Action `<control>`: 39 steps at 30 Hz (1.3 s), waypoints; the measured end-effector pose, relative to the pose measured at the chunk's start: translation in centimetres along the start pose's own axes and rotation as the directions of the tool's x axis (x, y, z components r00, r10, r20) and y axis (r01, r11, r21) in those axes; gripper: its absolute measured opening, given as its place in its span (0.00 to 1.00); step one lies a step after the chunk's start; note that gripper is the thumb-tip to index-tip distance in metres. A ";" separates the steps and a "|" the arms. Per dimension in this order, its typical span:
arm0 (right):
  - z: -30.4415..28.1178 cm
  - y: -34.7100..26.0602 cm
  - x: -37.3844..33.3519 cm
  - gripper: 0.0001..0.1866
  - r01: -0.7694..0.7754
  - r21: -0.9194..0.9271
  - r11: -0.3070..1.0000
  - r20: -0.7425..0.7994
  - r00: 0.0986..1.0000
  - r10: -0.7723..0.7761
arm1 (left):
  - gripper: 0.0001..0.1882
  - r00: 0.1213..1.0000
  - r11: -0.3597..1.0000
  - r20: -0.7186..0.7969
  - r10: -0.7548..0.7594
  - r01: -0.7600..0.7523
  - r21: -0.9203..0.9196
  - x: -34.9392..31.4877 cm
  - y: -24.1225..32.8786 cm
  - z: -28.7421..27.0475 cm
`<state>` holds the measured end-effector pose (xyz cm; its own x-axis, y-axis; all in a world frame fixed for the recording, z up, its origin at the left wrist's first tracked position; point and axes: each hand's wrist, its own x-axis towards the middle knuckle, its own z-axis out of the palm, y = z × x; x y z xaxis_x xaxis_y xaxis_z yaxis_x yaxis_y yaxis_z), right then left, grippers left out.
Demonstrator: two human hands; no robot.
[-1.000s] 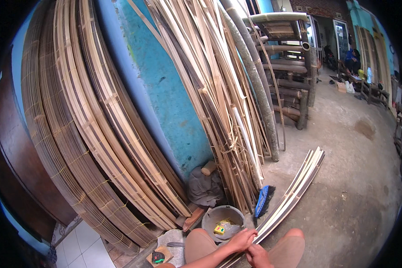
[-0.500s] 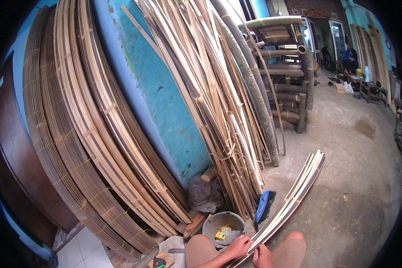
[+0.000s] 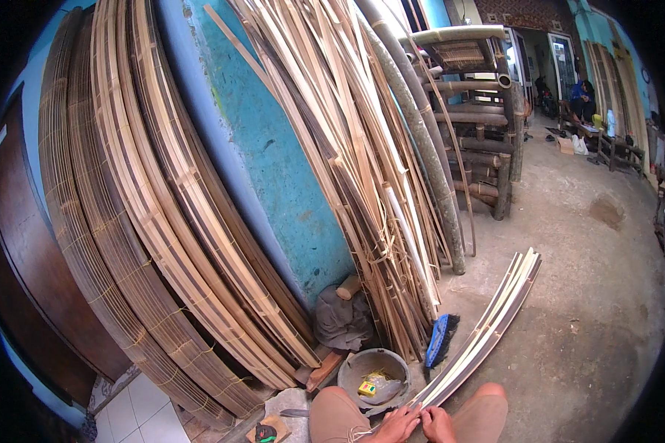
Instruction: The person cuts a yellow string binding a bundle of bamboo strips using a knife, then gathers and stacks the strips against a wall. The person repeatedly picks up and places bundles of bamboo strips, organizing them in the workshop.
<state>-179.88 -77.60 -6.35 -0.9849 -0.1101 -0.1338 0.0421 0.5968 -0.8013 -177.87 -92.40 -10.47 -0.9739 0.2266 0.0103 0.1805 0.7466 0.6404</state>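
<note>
Long pale and dark bamboo strips [image 3: 488, 325] lie side by side in a bundle. They run from between my knees out across the floor to the right. At their near end my left hand [image 3: 396, 426] is closed over the strips, its fingers bent. Close beside it, my right hand [image 3: 438, 426] grips the strips' other edge with curled fingers. Thin pale strands [image 3: 358, 433] show by my left wrist. Ahead of my hands stands a grey bowl [image 3: 377, 362] with a small yellow box [image 3: 367, 388], a clear plastic bag and yellowish ties in it.
A blue brush [image 3: 440, 341] stands near the strips. Left of my knee are a knife [image 3: 295, 413] and a tape measure [image 3: 264, 433]. Tied bamboo screens [image 3: 162, 221] and many loose slats [image 3: 347, 148] lean on the blue wall. Bamboo furniture [image 3: 480, 133] stands beyond; a person [image 3: 581, 100] sits far off.
My hands have drawn slightly lower and closer together on the strips, and the left one lies flatter. Thin strands now show by my left wrist. The view has shifted slightly.
</note>
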 end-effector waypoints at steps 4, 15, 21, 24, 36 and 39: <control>0.1 1.0 0.5 0.15 0.074 0.290 0.954 0.074 0.992 -0.099 | 0.17 0.989 0.978 0.134 -0.058 0.083 -0.193 1.8 -2.6 -0.2; -0.8 1.3 -0.5 0.16 0.086 -0.326 0.941 0.143 0.989 -0.041 | 0.17 0.997 0.968 0.079 0.013 0.008 -0.253 3.0 -8.3 -2.5; 2.1 2.2 0.2 0.15 -0.142 0.754 0.641 0.148 0.988 0.046 | 0.12 0.885 0.131 0.466 -0.029 0.465 -0.875 4.2 -2.9 -5.0; 3.8 1.6 0.8 0.10 -0.149 0.959 0.240 0.126 0.986 0.109 | 0.11 0.874 -0.159 0.474 -0.105 0.456 -0.876 5.0 -3.2 -5.0; -1.8 -1.2 -0.9 0.12 0.174 0.275 0.946 0.107 0.972 -0.209 | 0.12 0.823 0.290 0.504 -0.263 0.566 -0.772 4.1 -1.5 -4.7; -1.3 2.1 -0.2 0.12 0.187 0.100 0.977 0.237 0.950 -0.206 | 0.13 0.812 0.407 0.470 -0.348 0.582 -0.704 4.2 -5.3 -1.8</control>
<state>-179.78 -75.32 -7.26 -0.9041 -0.4155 -0.1002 -0.1260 0.4832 -0.8664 -183.22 -96.52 -12.48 -0.7886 0.2182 -0.5750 -0.5900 -0.0045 0.8074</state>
